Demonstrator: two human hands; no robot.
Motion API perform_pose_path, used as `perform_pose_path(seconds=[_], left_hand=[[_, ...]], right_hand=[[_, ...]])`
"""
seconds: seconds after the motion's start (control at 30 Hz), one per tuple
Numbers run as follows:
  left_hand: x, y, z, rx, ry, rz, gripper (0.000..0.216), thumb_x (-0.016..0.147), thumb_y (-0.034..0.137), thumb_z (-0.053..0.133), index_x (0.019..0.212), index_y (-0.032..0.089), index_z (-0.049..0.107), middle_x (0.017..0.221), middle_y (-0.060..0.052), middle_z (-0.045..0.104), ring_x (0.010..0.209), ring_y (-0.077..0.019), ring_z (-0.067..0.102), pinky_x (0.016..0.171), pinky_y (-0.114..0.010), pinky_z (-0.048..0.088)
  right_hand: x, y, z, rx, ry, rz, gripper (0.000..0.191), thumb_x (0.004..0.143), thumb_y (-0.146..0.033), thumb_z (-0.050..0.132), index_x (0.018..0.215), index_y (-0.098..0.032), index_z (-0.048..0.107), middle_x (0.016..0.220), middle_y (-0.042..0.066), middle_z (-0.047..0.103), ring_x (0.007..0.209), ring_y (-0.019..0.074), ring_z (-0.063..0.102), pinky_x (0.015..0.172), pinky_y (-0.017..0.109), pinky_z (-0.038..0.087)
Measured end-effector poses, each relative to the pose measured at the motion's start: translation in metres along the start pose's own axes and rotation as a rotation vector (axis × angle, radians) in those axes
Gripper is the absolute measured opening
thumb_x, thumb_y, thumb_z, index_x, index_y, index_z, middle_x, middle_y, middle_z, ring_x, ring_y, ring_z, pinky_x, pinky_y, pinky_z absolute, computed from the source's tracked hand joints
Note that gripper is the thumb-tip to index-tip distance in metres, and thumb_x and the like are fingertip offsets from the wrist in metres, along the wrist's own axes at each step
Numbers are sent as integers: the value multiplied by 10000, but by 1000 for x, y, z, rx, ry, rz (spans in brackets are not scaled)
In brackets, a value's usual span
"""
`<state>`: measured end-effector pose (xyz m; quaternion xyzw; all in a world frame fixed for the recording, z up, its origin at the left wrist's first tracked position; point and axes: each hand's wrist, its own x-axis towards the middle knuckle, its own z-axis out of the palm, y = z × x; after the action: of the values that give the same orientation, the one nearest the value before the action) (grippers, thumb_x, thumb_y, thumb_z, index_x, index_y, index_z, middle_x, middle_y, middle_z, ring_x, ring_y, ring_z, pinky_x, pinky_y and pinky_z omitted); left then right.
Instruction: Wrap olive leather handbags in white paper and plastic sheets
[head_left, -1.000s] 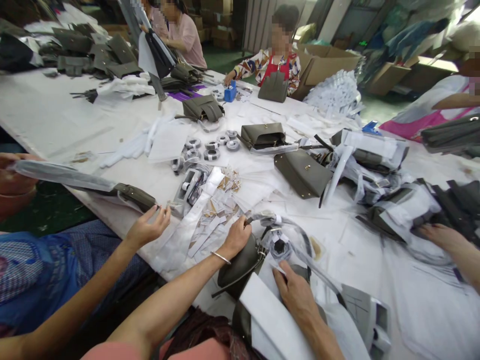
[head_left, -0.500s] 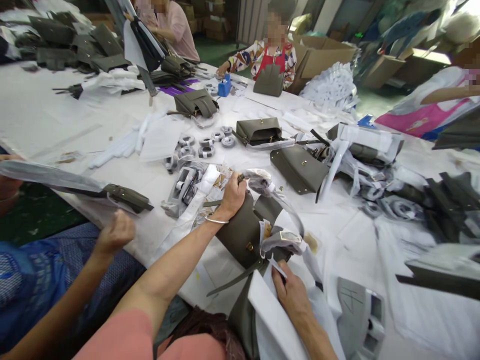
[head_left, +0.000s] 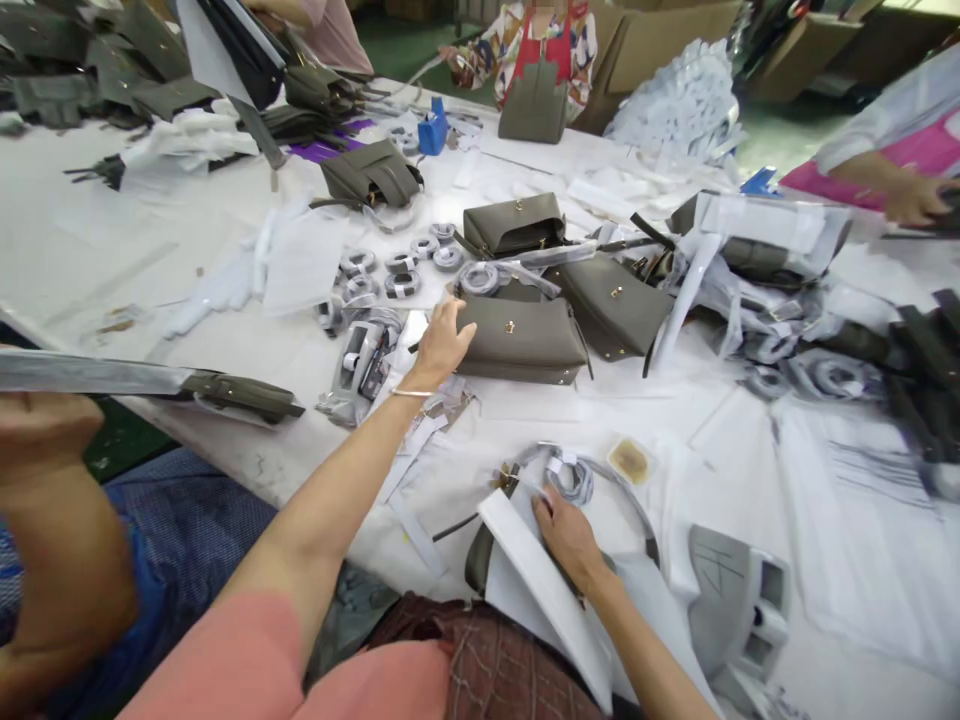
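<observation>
My left hand (head_left: 444, 338) has its fingers apart at the left end of an olive-grey handbag (head_left: 525, 342) with a gold clasp, which lies on the table. A wrapped strap coil (head_left: 480, 278) rests behind that bag. Near my lap, my right hand (head_left: 568, 532) is closed on the upper edge of another dark handbag (head_left: 478, 560), mostly hidden by a stiff white sheet (head_left: 544, 600). A second coiled strap in grey wrap (head_left: 574, 478) lies just beyond my right fingers.
Several wrapped strap coils (head_left: 401, 284) and a grey tape dispenser (head_left: 356, 365) lie left of centre. More handbags (head_left: 611, 305) and wrapped parts (head_left: 832, 370) stand to the right. At left, a co-worker's hand (head_left: 45, 435) is beside a long wrapped piece (head_left: 97, 372). Another dispenser (head_left: 739, 600) is at right.
The handbag under my left hand has moved away from me, beside the other bags, and the left fingers have loosened. My right hand stays at the bag near my lap.
</observation>
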<state>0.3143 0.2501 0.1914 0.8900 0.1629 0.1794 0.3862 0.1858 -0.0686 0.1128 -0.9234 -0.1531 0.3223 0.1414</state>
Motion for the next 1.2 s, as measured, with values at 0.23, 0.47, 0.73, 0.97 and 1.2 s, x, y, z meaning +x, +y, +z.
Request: perform_pose_path(seconds=[0.23, 0.47, 0.73, 0.97, 1.2], left_hand=[[-194, -38, -47, -19, -932, -504, 422, 880, 464, 444, 610, 163, 566, 563, -17, 592, 553, -161, 594, 577, -253, 441], [-307, -41, -20, -643, -1108, -772, 662, 701, 702, 670, 1039, 151, 528, 880, -61, 658, 793, -204, 652, 628, -267, 492], [-284, -9, 20, -797, -678, -874, 721, 661, 502, 800, 1162, 146, 425, 801, -11, 607, 744, -196, 657, 684, -336, 558], [-295, 7, 18, -716, -550, -804, 594, 829, 544, 639, 1206, 147, 408, 896, -59, 605, 753, -196, 675, 595, -297, 575], [-297, 24, 32, -367, -641, -684, 701, 799, 321, 647, 1391, 201, 292, 949, -82, 644, 640, -190, 661, 471, -233, 511]], right_hand=[[3, 1, 2, -52, -33, 20, 265, 992, -342, 325, 1019, -203, 550, 841, 79, 705, 812, 234, 675, 664, 303, 381], [8, -3, -5, -54, -26, -3, 265, 992, -328, 336, 1026, -190, 560, 847, 76, 705, 803, 220, 668, 676, 299, 371], [-13, 8, -65, -80, 13, 131, 421, 952, -416, 428, 1249, -148, 559, 1121, 168, 681, 1044, 312, 636, 845, 393, 429], [-45, -14, -26, -35, 59, -279, 575, 864, -409, 606, 1369, -160, 490, 1390, 146, 535, 1271, 280, 490, 1078, 414, 359], [-50, 13, -25, -14, 191, -371, 540, 837, -309, 591, 1350, -159, 513, 1367, 158, 555, 1261, 273, 517, 1074, 443, 397]])
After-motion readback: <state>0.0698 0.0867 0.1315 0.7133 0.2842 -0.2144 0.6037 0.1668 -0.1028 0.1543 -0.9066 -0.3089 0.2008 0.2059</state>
